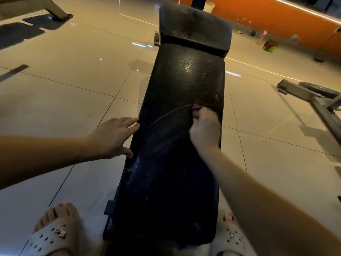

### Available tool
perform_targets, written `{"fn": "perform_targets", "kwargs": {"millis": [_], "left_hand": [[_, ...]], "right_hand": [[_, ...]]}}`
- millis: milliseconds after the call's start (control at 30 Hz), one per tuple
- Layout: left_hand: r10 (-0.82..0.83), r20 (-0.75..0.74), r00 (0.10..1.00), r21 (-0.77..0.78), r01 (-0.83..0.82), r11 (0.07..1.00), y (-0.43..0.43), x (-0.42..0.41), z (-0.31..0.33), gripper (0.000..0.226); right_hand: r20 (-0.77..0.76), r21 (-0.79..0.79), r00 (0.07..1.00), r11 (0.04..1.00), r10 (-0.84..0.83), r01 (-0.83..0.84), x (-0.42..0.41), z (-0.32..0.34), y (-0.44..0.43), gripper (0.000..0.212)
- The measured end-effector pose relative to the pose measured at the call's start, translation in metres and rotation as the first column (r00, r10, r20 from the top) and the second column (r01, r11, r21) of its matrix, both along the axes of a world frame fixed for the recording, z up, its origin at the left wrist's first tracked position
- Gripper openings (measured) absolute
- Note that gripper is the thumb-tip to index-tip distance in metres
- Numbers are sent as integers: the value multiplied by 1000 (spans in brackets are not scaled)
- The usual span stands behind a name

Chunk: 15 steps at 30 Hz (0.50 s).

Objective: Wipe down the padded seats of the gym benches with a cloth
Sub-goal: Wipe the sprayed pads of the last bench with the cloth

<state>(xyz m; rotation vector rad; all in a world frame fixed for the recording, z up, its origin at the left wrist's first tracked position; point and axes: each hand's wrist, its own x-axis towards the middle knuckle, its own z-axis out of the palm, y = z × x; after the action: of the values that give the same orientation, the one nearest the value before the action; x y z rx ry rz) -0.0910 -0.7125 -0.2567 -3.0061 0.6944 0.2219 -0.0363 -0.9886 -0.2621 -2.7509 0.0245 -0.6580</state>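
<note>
**Mid-wipe on the long seat pad**

Wiping with the right grip, clenched round a small dark cloth peeking out past the knuckles, mostly hidden under the palm. Pressed onto the padded seat near its right edge, about halfway along, likely for bearing down through the wrist.

Bracing with the left grip, released, fingers straight and laid against the left edge of the same pad, probably to steady the bench against sideways strokes.

Faint curved streaks beside the cloth, seemingly wipe marks. Beyond, a raised head pad looking dusty, so probably not yet done.

Standing astride the near end in pale sandals on a glossy tiled floor; another bench well off to the right.
</note>
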Motion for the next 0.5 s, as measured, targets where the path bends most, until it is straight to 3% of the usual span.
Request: {"fn": "perform_targets", "kwargs": {"millis": [100, 200, 267, 300, 367, 433, 500], "left_hand": [[-14, -26, 1000, -11, 14, 1000, 3, 1, 2, 108], [-27, -56, 998, -14, 27, 1000, 8, 0, 3, 105], [-40, -65, 997, 1, 40, 999, 8, -1, 5, 105], [-41, -65, 997, 12, 42, 999, 8, -1, 6, 107], [-37, -55, 998, 34, 39, 999, 6, -1, 6, 110], [-31, -42, 999, 43, 32, 999, 4, -3, 5, 110], [-10, -36, 999, 63, 13, 998, 3, -6, 4, 106]], "right_hand": [[15, 2, 954, 954, 300, -300, -54, -40, 80, 36], [-135, -69, 779, 778, 613, -624, -110, -60, 90, 34], [-228, -162, 688, 669, 689, -725, -117, -56, 57, 38], [-253, -212, 689, 656, 679, -724, -117, -52, 35, 39], [-229, -276, 794, 745, 563, -607, -112, -41, -15, 35], [-171, -234, 917, 889, 360, -393, -113, -34, -60, 37], [-155, -124, 967, 967, 204, -224, -122, -36, -71, 39]]}}
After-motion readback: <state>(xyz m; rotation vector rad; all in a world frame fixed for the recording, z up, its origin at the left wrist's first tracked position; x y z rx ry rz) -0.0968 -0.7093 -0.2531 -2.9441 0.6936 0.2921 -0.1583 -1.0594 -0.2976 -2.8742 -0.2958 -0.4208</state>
